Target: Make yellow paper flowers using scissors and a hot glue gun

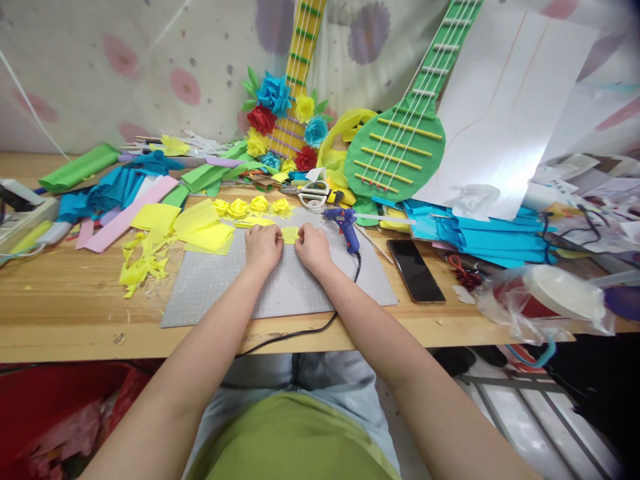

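Between my two hands is a small piece of yellow crepe paper (289, 235), held just above the grey cutting mat (295, 287). My left hand (263, 247) pinches its left end, and my right hand (313, 247) pinches the right end. Just beyond them a row of yellow paper flowers (240, 208) lies at the mat's far edge. Yellow paper sheets (205, 227) are stacked to the left of my left hand. A blue hot glue gun (345, 227) rests to the right of my right hand, a glue stick projecting from its back.
A phone (416, 270) lies right of the mat. White-handled scissors (314, 195) are behind it. Two paper instruments, one yellow (303, 47) with flowers and one green (395, 157), lean at the back. A bagged cup (545, 297) stands far right; yellow scraps (143, 263) lie left.
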